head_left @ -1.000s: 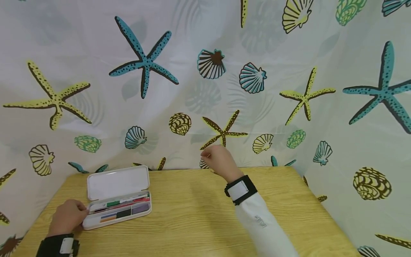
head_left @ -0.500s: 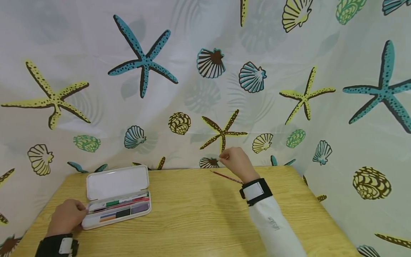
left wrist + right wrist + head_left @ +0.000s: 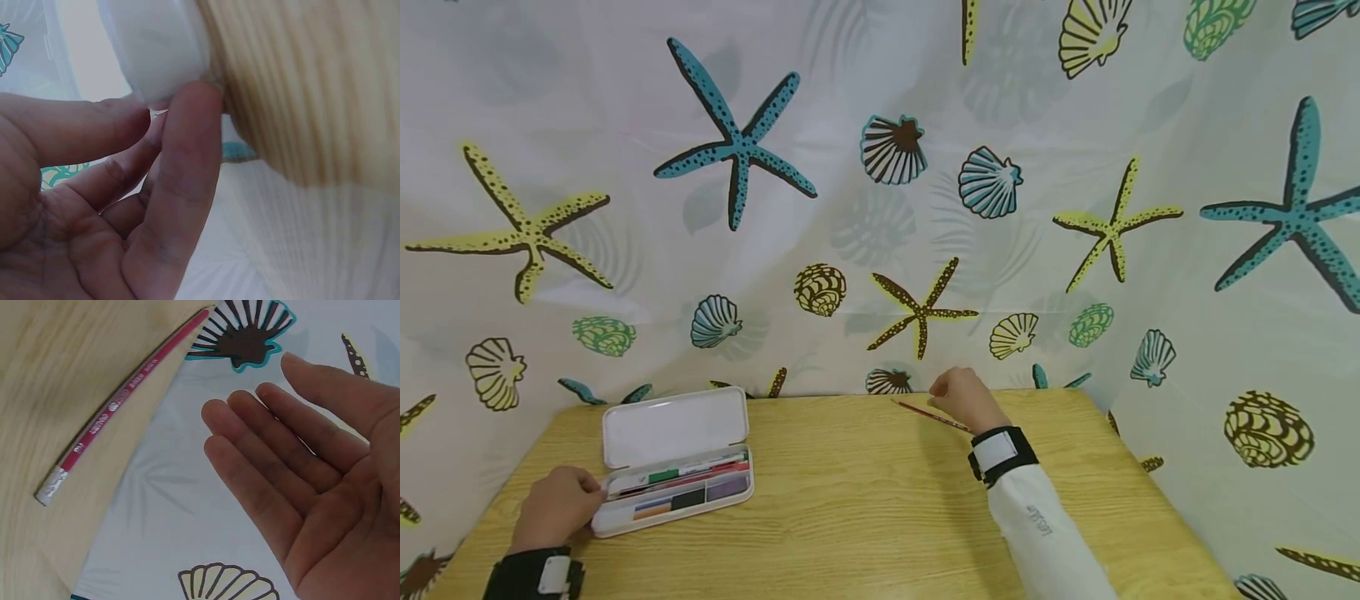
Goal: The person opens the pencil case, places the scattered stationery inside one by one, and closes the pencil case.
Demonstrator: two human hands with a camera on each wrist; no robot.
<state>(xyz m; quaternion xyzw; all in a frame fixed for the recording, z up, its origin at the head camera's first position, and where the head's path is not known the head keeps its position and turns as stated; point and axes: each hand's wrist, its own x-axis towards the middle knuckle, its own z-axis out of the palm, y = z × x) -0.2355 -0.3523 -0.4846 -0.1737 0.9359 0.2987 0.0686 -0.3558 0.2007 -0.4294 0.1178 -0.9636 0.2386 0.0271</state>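
An open white pencil case (image 3: 674, 509) lies at the table's left, lid tipped back. Its near tray holds several pens and coloured items. My left hand (image 3: 556, 506) pinches the case's left end; in the left wrist view the thumb and a finger (image 3: 187, 156) sit against its white corner (image 3: 164, 56). A red pencil (image 3: 928, 412) with a white end lies near the back edge of the table. Over it is my right hand (image 3: 967, 398), holding nothing. The right wrist view shows the whole pencil (image 3: 119, 403) apart from the relaxed fingers (image 3: 250, 481).
The wooden table (image 3: 820, 483) ends at the back against a hanging white cloth (image 3: 850, 233) printed with starfish and shells. More of this cloth (image 3: 1210, 350) hangs along the right side.
My right hand has moved right and then lower, towards the pencil, which has come into view from behind it. The left hand stays on the case.
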